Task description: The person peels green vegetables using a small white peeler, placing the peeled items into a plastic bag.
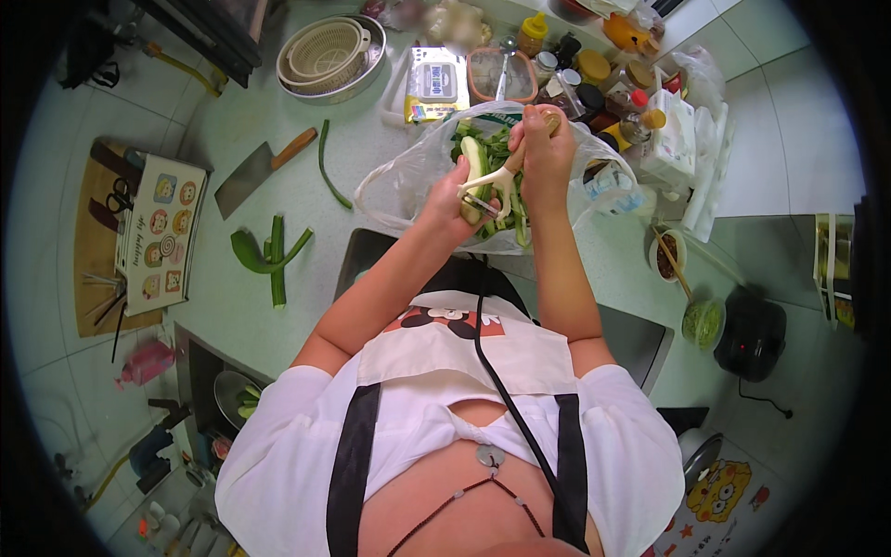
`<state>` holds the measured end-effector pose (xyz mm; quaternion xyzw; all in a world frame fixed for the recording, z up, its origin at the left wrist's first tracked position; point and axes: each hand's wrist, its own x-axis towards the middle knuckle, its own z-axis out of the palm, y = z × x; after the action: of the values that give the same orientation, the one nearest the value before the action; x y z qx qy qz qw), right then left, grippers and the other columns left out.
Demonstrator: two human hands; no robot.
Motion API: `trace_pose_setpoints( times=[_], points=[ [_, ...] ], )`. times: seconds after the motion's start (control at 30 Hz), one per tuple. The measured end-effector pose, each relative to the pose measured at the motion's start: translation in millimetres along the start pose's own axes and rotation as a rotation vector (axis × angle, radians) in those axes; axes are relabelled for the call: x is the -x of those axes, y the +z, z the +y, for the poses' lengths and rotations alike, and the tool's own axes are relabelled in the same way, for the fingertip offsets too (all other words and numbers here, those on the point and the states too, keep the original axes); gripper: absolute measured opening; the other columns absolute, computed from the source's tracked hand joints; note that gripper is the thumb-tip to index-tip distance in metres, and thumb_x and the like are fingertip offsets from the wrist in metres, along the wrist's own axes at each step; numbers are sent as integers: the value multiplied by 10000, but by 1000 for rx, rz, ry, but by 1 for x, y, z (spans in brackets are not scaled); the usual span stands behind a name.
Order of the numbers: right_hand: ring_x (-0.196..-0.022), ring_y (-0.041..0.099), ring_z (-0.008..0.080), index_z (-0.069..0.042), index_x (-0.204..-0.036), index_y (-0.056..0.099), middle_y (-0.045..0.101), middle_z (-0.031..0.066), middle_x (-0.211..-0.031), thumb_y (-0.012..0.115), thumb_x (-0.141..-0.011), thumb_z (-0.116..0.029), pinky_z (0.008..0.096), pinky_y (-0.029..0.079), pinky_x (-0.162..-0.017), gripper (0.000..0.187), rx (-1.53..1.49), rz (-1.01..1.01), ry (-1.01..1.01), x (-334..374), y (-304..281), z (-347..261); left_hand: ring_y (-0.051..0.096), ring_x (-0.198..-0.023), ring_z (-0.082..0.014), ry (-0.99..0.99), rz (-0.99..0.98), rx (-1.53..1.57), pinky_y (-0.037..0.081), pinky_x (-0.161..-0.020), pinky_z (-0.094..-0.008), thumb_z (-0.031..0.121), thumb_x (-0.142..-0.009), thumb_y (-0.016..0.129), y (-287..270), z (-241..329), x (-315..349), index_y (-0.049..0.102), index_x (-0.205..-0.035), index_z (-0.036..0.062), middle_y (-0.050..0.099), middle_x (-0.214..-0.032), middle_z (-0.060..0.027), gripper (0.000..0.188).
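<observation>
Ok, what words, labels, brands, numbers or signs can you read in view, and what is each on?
I'm not copying wording, only saying where print shows.
White-and-yellow packet: dark print, partly legible.
White cartoon-covered box: lettering down its left side, legible.
Plastic bag: green print, creased, unreadable.
White tissue pack: too small to read.
Cartoon sheet, lower right: small lettering, partly lost at the dark rim.
Peeler: no text visible.

Worn on my head, the wide camera looks steeply down past my apron [464,357] onto my left hand [449,204] and right hand [548,150], close by, taking in the counter [209,269] from left to right and the far bottles [534,35].
</observation>
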<state>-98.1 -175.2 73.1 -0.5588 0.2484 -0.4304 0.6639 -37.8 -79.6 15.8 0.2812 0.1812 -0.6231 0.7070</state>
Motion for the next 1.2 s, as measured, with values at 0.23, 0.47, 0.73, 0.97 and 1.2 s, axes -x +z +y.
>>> trace_pose_setpoints(
  times=[0.23,0.47,0.73,0.97,1.2],
  points=[
    [-535,450,75,-18,-840,441,486,37,-616,508,-845,-185,196,369,-492,180,-7,118,-61,-23,-10,30,544,-622,-204,75,140,-157,483,-541,-324,395,-891,386,-1,3,2,494,-945,75,548,-752,-90,342],
    [-541,445,86,-30,-829,457,476,33,-617,514,-841,-179,187,356,-489,160,-73,271,-114,-42,-37,45,528,-618,-163,30,114,-181,463,-515,-292,383,-900,378,-3,2,3,503,-940,97,542,-755,-46,314],
    [-499,436,67,-52,-824,465,485,16,-585,541,-826,-195,187,337,-462,161,-93,-54,92,-9,-8,5,571,-698,-185,39,106,-115,477,-543,-325,415,-903,340,10,-1,1,488,-1037,142,580,-866,-45,338],
    [-510,437,83,-52,-838,454,461,25,-585,532,-831,-187,195,341,-464,156,-9,-4,-13,-9,-7,8,554,-693,-190,37,129,-87,479,-563,-348,414,-897,360,6,-4,-1,484,-1030,139,562,-853,-45,330],
    [-512,433,92,-45,-791,432,461,39,-582,500,-842,-146,198,362,-488,132,-124,266,-178,-32,-28,13,530,-650,-173,74,99,-185,485,-557,-338,401,-892,389,-1,-4,-4,488,-995,120,530,-798,-34,315]
  ],
)
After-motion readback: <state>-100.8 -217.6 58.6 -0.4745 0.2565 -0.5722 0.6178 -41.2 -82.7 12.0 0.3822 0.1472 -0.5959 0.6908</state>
